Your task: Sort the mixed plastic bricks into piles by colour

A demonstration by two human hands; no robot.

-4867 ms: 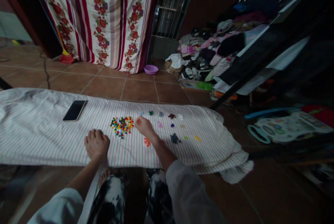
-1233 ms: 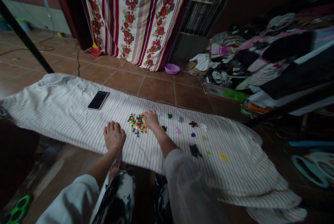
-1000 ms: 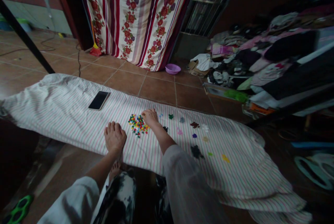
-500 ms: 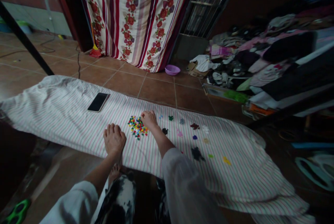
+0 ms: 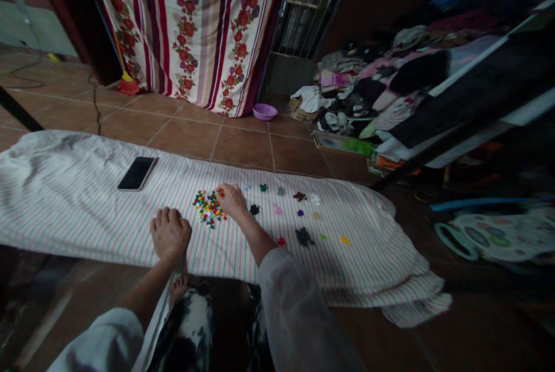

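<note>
A mixed pile of small coloured pieces [image 5: 210, 210] lies on the striped cloth [image 5: 108, 216]. My right hand [image 5: 231, 198] is at the pile's upper right edge, fingers pinched together; what they hold, if anything, is too small to name. My left hand [image 5: 170, 233] rests on the cloth left of the pile, its fingers spread and nothing in them. Right of my right hand lie small groups sorted by colour, among them dark green [image 5: 263, 188], brown [image 5: 299, 196], pink [image 5: 277, 209], dark grey [image 5: 304, 237], red [image 5: 281, 241] and yellow [image 5: 345, 240].
A phone [image 5: 137, 174] lies on the cloth at the left. Beyond the cloth are a purple basin [image 5: 264, 111], a floral curtain [image 5: 188, 31] and a heap of clothes [image 5: 368, 77] on the right. Dark slanting bars stand at both sides.
The view has swung to the right, so things appear further left. The red group, mostly hidden behind my right sleeve before, now shows. Both hands keep nearly the same places on the cloth.
</note>
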